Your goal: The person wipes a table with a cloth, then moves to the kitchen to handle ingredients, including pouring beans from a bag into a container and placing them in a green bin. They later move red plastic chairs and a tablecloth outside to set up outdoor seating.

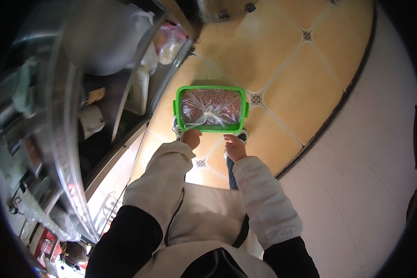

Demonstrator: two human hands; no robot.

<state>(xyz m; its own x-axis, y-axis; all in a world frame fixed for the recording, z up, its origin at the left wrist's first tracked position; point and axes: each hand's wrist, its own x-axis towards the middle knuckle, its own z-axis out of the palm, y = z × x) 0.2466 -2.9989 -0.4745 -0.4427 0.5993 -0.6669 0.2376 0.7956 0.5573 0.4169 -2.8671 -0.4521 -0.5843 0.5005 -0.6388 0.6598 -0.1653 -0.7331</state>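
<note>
Before me is a green plastic basin with side handles, above the tiled floor near my shoes. In it lies a clear plastic bag of reddish-brown contents, gathered into a knot at its top. My left hand is at the basin's near left edge, fingers curled; whether it touches the rim is hard to tell. My right hand is just below the near right part of the rim, apart from it, with nothing visible in it and its fingers partly bent. Light sleeve covers reach over both forearms.
At left stands a metal counter with open shelves holding plastic bags and a white container. A shiny metal vessel stands at the top. A dark edge strip borders the yellow tiles at right.
</note>
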